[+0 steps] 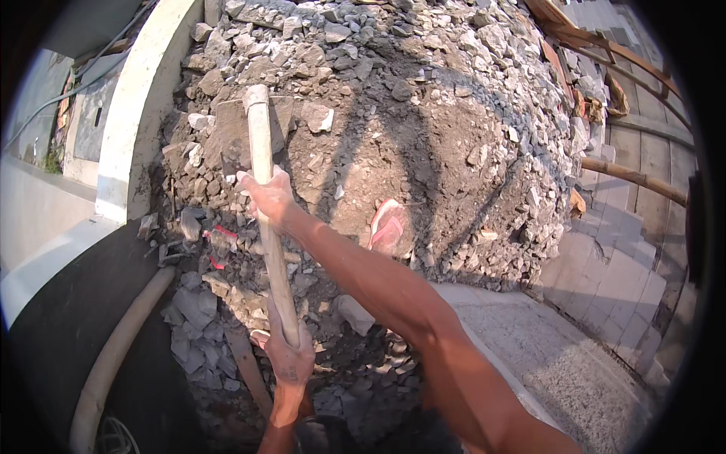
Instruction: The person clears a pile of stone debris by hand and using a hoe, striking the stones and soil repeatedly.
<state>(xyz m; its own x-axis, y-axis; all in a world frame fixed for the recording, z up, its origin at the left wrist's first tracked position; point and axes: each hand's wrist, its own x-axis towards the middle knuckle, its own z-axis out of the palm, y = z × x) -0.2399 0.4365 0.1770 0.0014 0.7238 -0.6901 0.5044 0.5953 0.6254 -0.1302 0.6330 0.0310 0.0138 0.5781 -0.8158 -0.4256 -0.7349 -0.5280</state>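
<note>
Both my hands grip the pale wooden handle of a hoe point(261, 144), which runs away from me over broken rubble. My right hand point(270, 200) is wrapped round the handle a little below the head. Nearer to me, my left hand point(292, 356) closes round the lower end. At the far end the wide, dirt-coloured blade point(280, 117) lies against the soil and stones. How deep its edge sits cannot be made out. A loose stone point(316, 118) lies just right of the blade.
My foot in a pinkish sandal point(388, 227) stands on the rubble point(454, 136). A white wall point(140, 113) edges the left, with a thick pipe point(121, 348) below. Red scraps point(221, 236) lie among stones. A concrete slab point(544, 348) and bamboo pole point(635, 178) are at right.
</note>
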